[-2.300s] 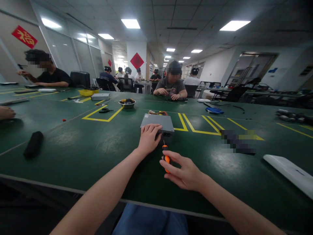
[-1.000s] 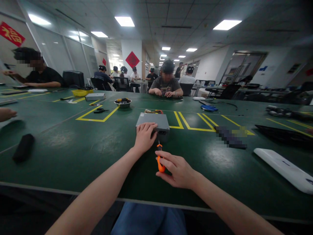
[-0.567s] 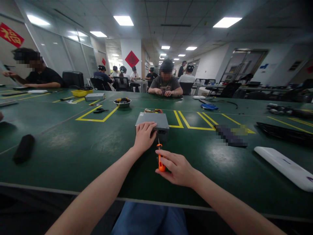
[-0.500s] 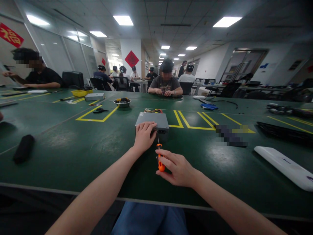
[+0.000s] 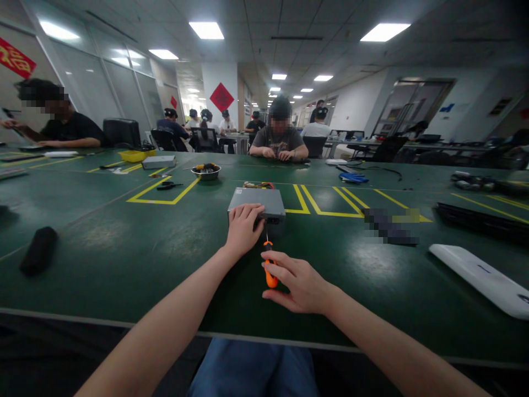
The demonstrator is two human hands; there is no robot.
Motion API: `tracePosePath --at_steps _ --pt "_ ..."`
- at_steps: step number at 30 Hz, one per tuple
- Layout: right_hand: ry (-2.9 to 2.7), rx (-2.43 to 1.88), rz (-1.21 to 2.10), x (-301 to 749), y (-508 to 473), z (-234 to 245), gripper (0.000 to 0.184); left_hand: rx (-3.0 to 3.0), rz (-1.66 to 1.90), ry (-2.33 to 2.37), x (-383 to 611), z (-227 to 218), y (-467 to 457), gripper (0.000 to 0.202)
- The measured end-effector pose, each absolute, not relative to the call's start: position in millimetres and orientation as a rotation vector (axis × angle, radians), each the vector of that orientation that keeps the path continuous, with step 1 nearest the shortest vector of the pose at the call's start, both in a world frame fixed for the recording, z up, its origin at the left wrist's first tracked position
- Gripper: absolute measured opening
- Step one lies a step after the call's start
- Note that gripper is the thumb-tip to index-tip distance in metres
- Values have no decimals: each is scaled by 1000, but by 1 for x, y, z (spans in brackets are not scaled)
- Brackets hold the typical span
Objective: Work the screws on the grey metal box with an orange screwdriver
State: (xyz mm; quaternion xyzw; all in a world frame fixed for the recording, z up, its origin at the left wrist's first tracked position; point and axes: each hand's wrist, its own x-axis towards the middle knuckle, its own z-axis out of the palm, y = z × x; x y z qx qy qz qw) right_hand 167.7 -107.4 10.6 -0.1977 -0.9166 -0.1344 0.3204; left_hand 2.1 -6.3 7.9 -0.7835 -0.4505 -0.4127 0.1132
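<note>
A grey metal computer power supply [image 5: 264, 199] sits on the green table in front of me, its socket side facing me and coloured wires at its back. My left hand [image 5: 243, 229] grips its near edge, fingers over the top and thumb at the front face. Between the fingers of my right hand [image 5: 295, 280] is an orange and black screwdriver [image 5: 270, 273], handle down towards me. Its thin shaft points up at the front face of the power supply, close to my left thumb; the tip's exact contact is too small to make out.
A black case [image 5: 39, 251] lies at the left, a white device [image 5: 475, 278] at the right. Further back stand a metal bowl of tools [image 5: 205, 174], another grey box [image 5: 159, 162] and a yellow tray [image 5: 136, 156]. A person [image 5: 281, 138] works across the table.
The view has shifted very slightly. My right hand and the screwdriver have moved a touch, with the handle turned a little; my left hand stays on the power supply.
</note>
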Motion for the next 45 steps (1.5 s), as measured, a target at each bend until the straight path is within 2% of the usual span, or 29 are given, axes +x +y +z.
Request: tracePosePath --at_steps 9,16,22,28,35,41,45 --pt "-2415 -506 -515 162 -106 8 19 -2299 -1217 -1324 2 10 -8 30" --pt "-2496 -532 -389 165 -107 10 30 -2301 -1213 -1326 2 9 -8 30" --pt "-2408 -505 -530 164 -105 6 19 -2295 -1207 -1336 3 9 -9 30" --pt "-2443 -513 -406 165 -107 11 33 -2299 -1201 -1329 2 9 -9 30" --pt "-2386 -519 -497 163 -105 7 23 -2303 -1205 -1331 2 10 -9 30" --pt "-2474 -564 -362 166 -107 8 36 -2310 -1210 -1328 1 9 -9 30" --pt "-2516 -559 -464 164 -109 12 29 -2309 -1206 -1335 1 10 -9 30"
